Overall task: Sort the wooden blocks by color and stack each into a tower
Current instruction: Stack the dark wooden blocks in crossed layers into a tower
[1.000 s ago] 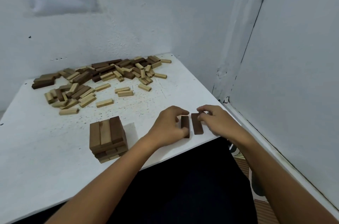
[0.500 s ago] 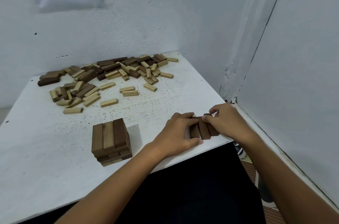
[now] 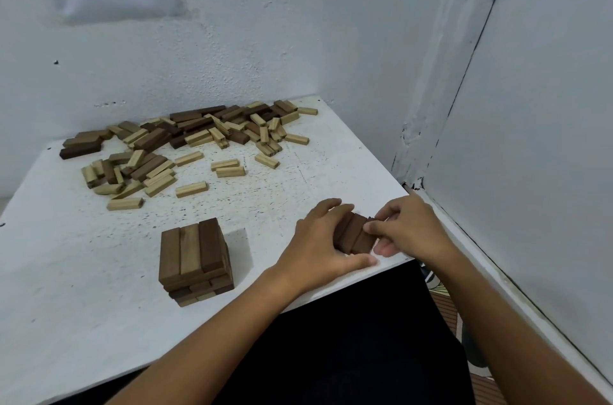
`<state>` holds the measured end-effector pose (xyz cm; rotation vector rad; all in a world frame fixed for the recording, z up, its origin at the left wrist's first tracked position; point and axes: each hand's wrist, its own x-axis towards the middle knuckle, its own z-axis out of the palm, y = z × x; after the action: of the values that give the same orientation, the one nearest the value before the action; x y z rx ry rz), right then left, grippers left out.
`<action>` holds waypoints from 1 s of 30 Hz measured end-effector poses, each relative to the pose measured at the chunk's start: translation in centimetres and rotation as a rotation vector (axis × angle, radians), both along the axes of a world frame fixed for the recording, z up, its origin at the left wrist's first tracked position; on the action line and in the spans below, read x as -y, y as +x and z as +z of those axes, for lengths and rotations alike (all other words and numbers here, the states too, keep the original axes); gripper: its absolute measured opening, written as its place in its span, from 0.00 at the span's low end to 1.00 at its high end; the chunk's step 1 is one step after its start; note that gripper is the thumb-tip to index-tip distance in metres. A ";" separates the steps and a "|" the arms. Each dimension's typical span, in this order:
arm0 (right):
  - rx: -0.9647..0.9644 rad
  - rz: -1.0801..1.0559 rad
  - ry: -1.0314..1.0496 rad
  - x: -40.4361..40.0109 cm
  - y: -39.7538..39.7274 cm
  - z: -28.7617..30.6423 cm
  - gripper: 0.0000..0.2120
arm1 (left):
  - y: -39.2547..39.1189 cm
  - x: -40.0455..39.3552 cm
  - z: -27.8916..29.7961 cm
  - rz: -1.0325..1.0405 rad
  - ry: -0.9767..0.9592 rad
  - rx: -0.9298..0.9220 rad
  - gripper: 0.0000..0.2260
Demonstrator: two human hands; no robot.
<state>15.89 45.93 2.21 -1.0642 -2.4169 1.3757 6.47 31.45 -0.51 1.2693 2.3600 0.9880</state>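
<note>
Pressing in from both sides, the left hand (image 3: 318, 238) and right hand (image 3: 406, 232) now squeeze a row of dark blocks (image 3: 355, 235) together near the table's (image 3: 66, 321) front right edge; a second ago two of these lay apart with a gap between them. Both hands' fingers curl around the row's ends, gripping it. That closed-up row looks like the base layer of a second tower, started right of the existing short tower (image 3: 195, 258). Most blocks remain unsorted in the mixed pile (image 3: 185, 145) near the wall, so the sorting seems far from done.
</note>
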 end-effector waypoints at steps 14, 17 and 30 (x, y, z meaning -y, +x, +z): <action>0.157 0.084 0.312 1.4 0.9 -0.3 0.15 | -2.0 0.8 0.9 -0.258 -0.041 0.030 0.42; -0.030 -0.015 0.211 1.3 0.7 -0.3 0.12 | -1.2 1.0 0.6 -0.143 0.115 0.105 0.37; -0.602 -0.011 -0.463 4.8 -1.1 -2.0 0.36 | 2.0 -0.8 0.6 0.250 0.708 0.799 0.31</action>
<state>14.83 41.17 0.17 -0.5990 -1.7042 1.9601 8.46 32.24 0.05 0.5356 1.5884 2.0528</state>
